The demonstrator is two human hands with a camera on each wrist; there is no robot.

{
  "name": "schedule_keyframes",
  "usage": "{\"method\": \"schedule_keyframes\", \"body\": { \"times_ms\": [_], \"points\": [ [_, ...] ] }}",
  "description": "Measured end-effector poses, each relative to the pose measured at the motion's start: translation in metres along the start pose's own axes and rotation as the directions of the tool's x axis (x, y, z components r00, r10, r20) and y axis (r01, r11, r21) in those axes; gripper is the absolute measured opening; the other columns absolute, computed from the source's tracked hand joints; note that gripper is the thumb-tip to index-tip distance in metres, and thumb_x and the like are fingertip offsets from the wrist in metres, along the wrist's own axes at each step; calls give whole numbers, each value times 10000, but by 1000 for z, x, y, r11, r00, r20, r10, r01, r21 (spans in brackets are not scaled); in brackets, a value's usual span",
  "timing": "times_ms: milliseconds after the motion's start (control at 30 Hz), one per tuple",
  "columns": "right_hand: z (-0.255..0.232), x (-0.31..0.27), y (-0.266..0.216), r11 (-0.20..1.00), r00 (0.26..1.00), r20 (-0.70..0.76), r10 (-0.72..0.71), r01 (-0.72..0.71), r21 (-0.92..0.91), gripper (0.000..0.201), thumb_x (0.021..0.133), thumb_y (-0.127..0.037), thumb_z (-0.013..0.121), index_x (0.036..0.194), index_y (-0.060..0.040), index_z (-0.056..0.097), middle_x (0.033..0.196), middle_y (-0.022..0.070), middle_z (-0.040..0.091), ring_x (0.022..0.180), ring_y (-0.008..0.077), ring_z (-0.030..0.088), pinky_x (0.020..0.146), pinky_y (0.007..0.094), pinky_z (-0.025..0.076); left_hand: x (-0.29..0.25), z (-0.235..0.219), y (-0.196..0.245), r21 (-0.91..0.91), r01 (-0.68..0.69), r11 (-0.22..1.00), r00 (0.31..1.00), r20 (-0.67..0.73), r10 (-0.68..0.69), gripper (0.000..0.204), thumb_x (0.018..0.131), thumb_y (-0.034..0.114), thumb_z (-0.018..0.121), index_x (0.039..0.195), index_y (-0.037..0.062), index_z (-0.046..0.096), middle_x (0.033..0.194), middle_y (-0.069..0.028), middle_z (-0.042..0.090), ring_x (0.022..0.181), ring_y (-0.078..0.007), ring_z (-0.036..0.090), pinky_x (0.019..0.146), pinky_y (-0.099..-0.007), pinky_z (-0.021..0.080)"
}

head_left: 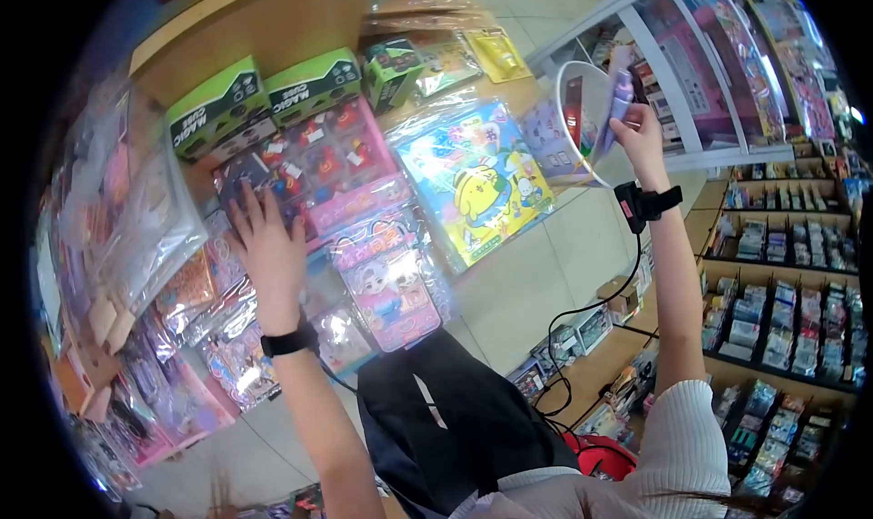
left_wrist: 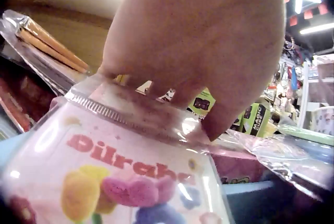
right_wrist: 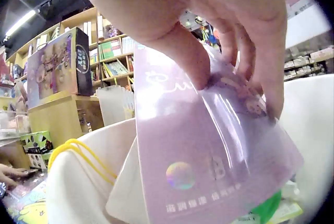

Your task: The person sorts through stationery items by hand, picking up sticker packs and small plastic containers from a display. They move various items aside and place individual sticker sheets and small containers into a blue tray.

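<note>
The right hand [head_left: 640,137] pinches a lilac package [head_left: 621,96] at the mouth of a white bucket [head_left: 589,87]. Seen from the right wrist, thumb and fingers grip the upper part of the shiny lilac package [right_wrist: 193,151], its lower end inside the bucket's rim [right_wrist: 94,140]. The left hand [head_left: 269,246] lies with spread fingers on the near left part of a pink-edged box of small red items [head_left: 382,137]. Beneath that hand [left_wrist: 193,41] in the left wrist view is a clear bag with coloured print [left_wrist: 130,182]; whether the fingers touch it I cannot tell.
Green and black Magic Cube boxes [head_left: 313,84] stand behind the pink box. A yellow and blue package [head_left: 477,187] and a pink character package [head_left: 389,287] lie nearer. Plastic-wrapped goods [head_left: 136,219] are piled at left. Shelves [head_left: 782,310] stand at right, and a black cable [head_left: 573,314] hangs from the right wrist.
</note>
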State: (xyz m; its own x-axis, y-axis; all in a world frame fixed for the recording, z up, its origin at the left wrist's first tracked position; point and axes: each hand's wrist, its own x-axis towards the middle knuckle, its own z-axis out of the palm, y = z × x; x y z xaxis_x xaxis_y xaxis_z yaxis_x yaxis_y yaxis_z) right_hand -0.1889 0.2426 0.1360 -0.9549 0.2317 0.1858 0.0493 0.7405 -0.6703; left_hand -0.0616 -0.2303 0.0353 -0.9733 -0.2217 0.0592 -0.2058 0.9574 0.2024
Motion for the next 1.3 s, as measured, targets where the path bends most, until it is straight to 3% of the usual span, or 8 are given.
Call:
{"method": "schedule_keyframes", "body": {
  "times_ms": [467,500,567,700,833,933,1100,1300],
  "points": [
    [17,6,-29,840,969,237,-75,190,-509,549,725,-225,667,1129,37,404,944,223,566,831,322,576,712,373,457,-15,-51,37,-673,-151,724,958,-279,-60,565,798,112,574,1292,-13,331,1359,-170,306,1198,-331,370,977,-412,325],
    [20,-1,-37,732,928,186,-323,370,-573,535,713,-177,659,1128,63,422,953,263,544,912,353,536,780,371,432,-20,-58,39,-660,-134,740,958,-276,-73,565,798,112,574,1292,-13,331,1359,-170,306,1198,-331,370,977,-412,325],
    [28,-19,-67,756,886,109,-450,444,-481,397,762,-109,598,1107,29,458,1019,214,530,977,329,507,821,362,412,-32,-69,47,-1000,-2,-3,971,-1,-239,503,856,106,520,1302,-14,321,1335,-130,346,1070,-217,508,795,-313,484],
    [49,-69,-137,659,699,112,-706,706,-259,268,789,-73,559,1041,9,516,980,152,560,926,294,539,809,338,419,-46,-81,66,-975,91,-201,946,147,-288,438,843,29,508,1258,-8,374,1226,-127,455,893,-152,567,621,-234,524],
    [71,-114,-173,868,794,483,-368,108,485,192,873,-118,491,1008,13,529,817,95,599,808,150,583,722,249,432,-54,-83,88,-962,-16,-273,944,76,-322,465,799,-67,520,1235,4,375,1080,-153,540,886,-186,579,656,-289,538],
    [73,-125,-194,652,447,881,-157,-623,432,265,905,-199,469,1084,-4,482,776,64,581,731,111,573,614,246,452,-61,-67,93,-985,-95,-144,970,-59,-236,437,795,-92,509,1206,8,398,1019,-170,567,902,-225,586,749,-311,516],
    [84,-142,-185,742,520,826,-215,-463,485,284,865,-80,507,1129,-8,434,816,52,581,724,96,576,610,231,471,-65,-55,85,-947,-248,207,965,-261,-39,169,740,-112,538,705,24,633,1125,-118,547,1207,-307,392,924,-378,398],
    [79,-141,-168,764,701,683,-205,-321,559,353,801,89,492,1130,-24,430,833,32,559,735,65,558,614,213,481,-76,-50,88,-934,-172,312,973,-210,-94,190,794,-87,489,886,3,628,1266,-144,422,1182,-281,419,926,-370,403]
  ]
}}
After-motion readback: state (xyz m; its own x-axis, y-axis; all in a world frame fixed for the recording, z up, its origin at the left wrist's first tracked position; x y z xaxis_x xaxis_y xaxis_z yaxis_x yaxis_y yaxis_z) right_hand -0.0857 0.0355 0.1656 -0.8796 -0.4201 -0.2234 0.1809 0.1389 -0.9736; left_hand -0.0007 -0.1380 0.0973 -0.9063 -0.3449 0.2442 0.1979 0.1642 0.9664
